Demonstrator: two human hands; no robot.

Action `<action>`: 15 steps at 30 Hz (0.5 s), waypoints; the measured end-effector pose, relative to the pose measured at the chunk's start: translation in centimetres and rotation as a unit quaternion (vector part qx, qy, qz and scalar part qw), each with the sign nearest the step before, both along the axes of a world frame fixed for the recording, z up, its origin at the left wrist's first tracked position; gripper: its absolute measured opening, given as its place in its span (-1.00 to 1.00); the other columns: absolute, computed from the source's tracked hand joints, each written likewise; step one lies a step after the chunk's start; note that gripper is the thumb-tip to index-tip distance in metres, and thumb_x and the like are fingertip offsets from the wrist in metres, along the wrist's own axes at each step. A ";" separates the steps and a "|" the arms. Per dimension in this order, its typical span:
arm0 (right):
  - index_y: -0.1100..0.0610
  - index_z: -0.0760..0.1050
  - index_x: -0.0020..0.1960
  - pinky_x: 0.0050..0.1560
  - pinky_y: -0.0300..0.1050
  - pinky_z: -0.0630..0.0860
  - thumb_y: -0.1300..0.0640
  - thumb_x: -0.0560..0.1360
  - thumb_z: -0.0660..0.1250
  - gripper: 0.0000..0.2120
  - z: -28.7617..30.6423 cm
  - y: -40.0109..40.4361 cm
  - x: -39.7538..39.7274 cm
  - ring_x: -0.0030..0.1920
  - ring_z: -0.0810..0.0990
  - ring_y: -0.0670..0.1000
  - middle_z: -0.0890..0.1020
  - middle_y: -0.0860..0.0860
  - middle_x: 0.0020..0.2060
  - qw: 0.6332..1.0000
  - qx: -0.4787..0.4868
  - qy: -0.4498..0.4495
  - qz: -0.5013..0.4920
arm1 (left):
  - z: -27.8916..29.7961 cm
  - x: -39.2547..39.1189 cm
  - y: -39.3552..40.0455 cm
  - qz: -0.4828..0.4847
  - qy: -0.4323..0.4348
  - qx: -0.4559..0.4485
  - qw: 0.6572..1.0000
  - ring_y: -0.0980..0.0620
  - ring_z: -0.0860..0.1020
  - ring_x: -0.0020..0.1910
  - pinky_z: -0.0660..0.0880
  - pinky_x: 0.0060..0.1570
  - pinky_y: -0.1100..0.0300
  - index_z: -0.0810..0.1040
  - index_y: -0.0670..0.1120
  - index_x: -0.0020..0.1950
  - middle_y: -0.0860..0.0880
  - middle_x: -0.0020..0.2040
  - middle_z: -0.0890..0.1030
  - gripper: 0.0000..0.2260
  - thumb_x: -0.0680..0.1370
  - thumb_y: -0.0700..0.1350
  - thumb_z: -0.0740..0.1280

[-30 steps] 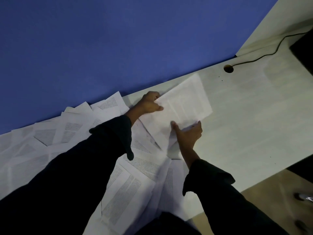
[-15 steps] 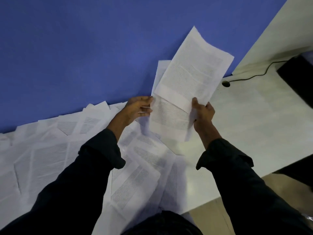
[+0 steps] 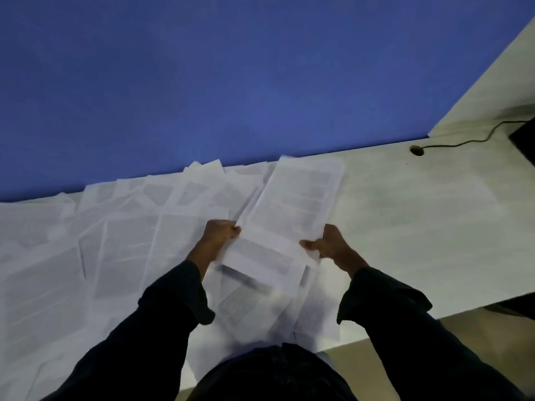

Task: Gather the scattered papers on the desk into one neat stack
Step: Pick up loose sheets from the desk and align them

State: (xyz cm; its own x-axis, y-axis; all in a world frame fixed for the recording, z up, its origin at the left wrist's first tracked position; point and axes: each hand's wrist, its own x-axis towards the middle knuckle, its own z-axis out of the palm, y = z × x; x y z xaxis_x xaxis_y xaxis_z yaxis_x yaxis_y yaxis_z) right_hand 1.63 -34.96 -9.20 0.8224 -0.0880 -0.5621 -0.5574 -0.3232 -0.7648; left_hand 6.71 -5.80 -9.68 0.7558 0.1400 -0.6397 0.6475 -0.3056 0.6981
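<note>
Two hands, left hand and right hand, pinch a few printed sheets by their near side edges at 12 o'clock. Paper is light, floppy and slippery; loose papers cover the worktop from 9 o'clock.

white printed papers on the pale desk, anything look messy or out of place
Yes. The white printed sheets lie scattered, overlapping at different angles, across the pale desk, some hanging over its near edge. The left hand and right hand hold a few sheets that are fanned, not squared. No tears are visible.
</note>
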 end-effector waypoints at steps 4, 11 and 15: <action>0.07 0.58 0.24 -0.30 -0.20 0.55 0.23 0.40 0.59 -0.56 -1.0 2.1 -1.4 -0.05 0.64 0.01 0.68 0.08 0.09 0.979 -0.035 0.070 0.186 | -1.5 -4.8 2.9 0.072 0.027 -0.135 0.988 -0.09 0.62 0.14 0.54 0.18 0.08 0.60 -0.16 0.29 -0.07 0.21 0.65 -0.67 0.61 0.00 0.38; 0.01 0.60 0.29 -0.02 0.03 0.71 -0.09 0.42 0.60 -0.50 -0.8 7.9 -2.2 0.10 0.71 0.04 0.72 -0.02 0.13 0.984 0.064 0.075 0.149 | -1.7 -8.5 4.2 -0.006 -0.022 -0.195 0.981 -0.07 0.63 0.21 0.59 0.12 0.17 0.63 -0.11 0.23 -0.03 0.13 0.69 -0.58 0.40 -0.34 0.55; 0.21 0.60 0.28 -0.41 -0.34 0.52 0.07 0.51 0.54 -0.59 -1.3 10.3 -2.1 -0.09 0.66 -0.04 0.70 0.09 0.13 0.996 0.045 0.006 0.074 | -1.9 -9.3 7.0 0.029 0.010 -0.226 0.974 -0.12 0.63 0.20 0.57 0.21 -0.01 0.63 -0.18 0.24 -0.12 0.17 0.69 -0.51 0.34 -0.43 0.55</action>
